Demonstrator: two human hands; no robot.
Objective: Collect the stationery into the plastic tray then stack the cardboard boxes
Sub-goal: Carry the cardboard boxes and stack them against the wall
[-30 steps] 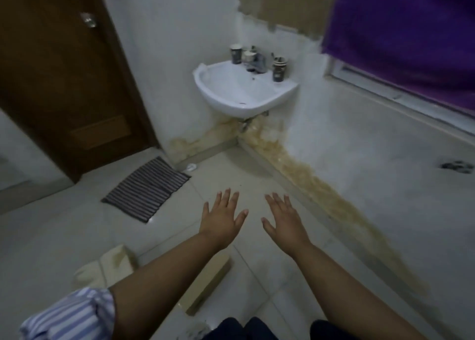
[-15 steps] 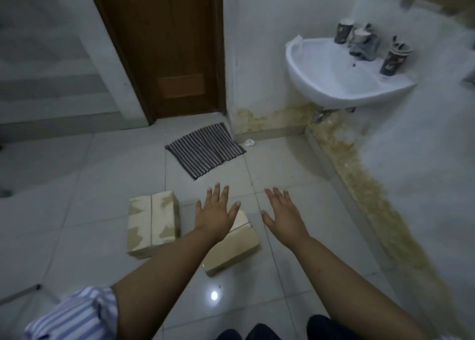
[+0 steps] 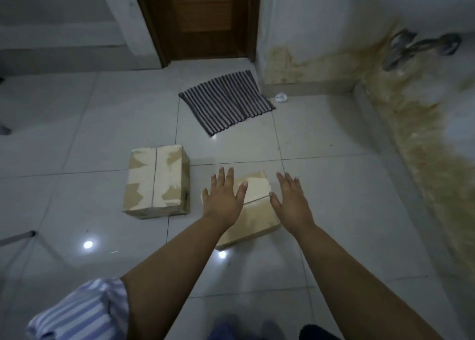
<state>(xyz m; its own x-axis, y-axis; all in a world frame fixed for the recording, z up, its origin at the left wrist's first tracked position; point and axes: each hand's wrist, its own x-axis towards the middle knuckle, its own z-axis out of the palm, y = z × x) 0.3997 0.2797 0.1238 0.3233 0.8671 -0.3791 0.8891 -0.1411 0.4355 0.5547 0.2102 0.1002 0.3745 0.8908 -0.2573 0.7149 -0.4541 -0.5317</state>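
Two cardboard boxes lie on the tiled floor. The larger taped box point(image 3: 156, 181) sits to the left, apart from my hands. The smaller box point(image 3: 253, 211) lies tilted in the middle, partly hidden under my hands. My left hand point(image 3: 223, 198) hovers over its left side with fingers spread and straight. My right hand point(image 3: 291, 200) is stretched out flat at the box's right edge. Neither hand grips anything. No tray or stationery is in view.
A striped mat point(image 3: 226, 101) lies in front of a brown door point(image 3: 200, 18). A stained wall with a low ledge point(image 3: 401, 123) runs along the right. A small white object point(image 3: 280, 97) lies by the wall base. A thin metal leg point(image 3: 18, 237) shows at left.
The view has swung left and down from the sink to the floor. Both boxes have come fully into view and my outstretched hands now sit over the smaller box.
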